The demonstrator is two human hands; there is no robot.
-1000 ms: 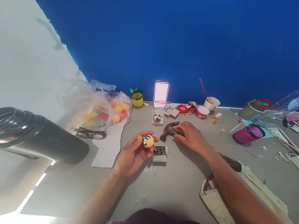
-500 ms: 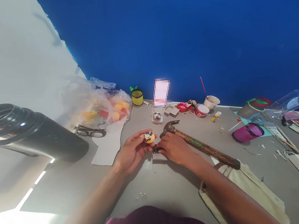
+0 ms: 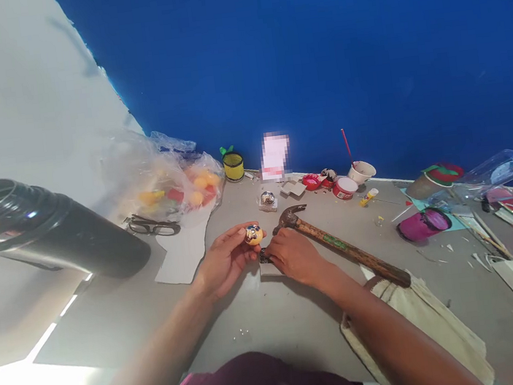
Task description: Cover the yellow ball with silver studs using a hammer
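The right hand (image 3: 294, 256), on the head of the hammer (image 3: 290, 218) a second ago, is now off it and farther left, its fingers at the small box (image 3: 271, 270), covering most of the dark, shiny pieces (image 3: 263, 255) visible earlier. The hammer lies free, its handle no longer crossed by the right forearm (image 3: 361, 301).

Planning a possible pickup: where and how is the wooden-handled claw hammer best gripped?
Probably the brown wooden handle at mid-length, from above and the person's right: it lies straight and uncovered there, while the right hand crowds the dark metal head.
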